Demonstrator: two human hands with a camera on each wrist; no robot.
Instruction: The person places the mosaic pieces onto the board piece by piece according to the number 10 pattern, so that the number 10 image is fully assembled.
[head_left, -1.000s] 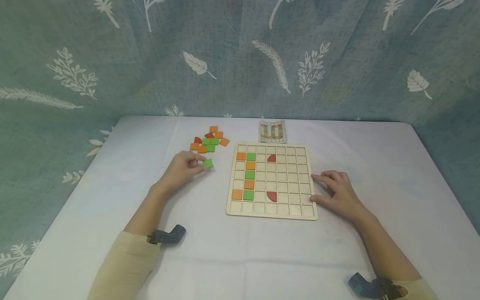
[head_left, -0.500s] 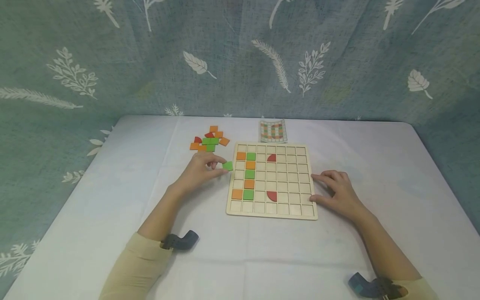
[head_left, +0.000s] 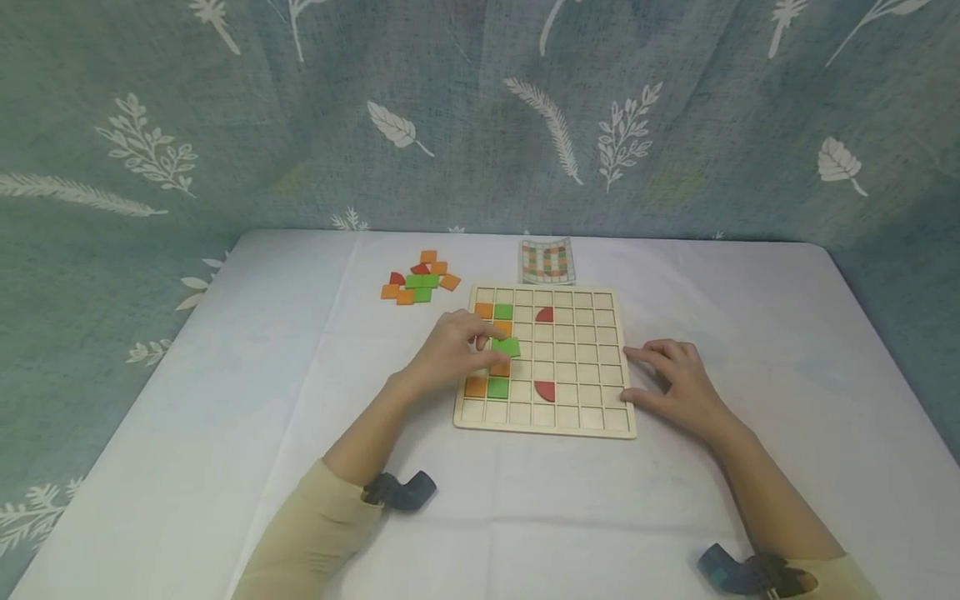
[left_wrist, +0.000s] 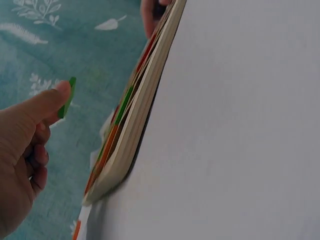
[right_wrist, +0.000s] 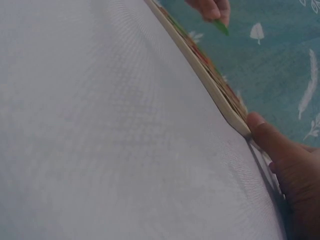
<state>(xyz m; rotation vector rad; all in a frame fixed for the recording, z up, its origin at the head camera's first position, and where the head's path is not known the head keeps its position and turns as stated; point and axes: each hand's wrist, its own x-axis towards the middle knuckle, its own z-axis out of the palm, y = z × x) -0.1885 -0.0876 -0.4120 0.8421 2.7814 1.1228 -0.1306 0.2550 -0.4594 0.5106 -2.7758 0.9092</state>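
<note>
In the head view my left hand [head_left: 456, 352] pinches a green square tile [head_left: 512, 347] between thumb and fingers over the left part of a wooden grid board [head_left: 587, 375]. The left wrist view shows that tile [left_wrist: 67, 102] held above the board's surface. My right hand [head_left: 675, 385] rests at the board's right edge, thumb and index fingertip touching it. Orange and green square tiles sit in the left columns of the grid, partly covered by my left hand. Two red quarter-circle tiles lie in it, an upper one [head_left: 544, 315] and a lower one [head_left: 545, 391].
Left of the board's top corner lies a loose group of orange, green and red tiles [head_left: 422, 282]. A patterned card [head_left: 547, 261] lies behind the board. White cloth [head_left: 480, 517] covers the table, and a leaf-print curtain [head_left: 465, 108] hangs behind it.
My left hand has carried the green tile rightward from beside the loose tiles to over the board's left columns. The right hand has stayed at the board's edge.
</note>
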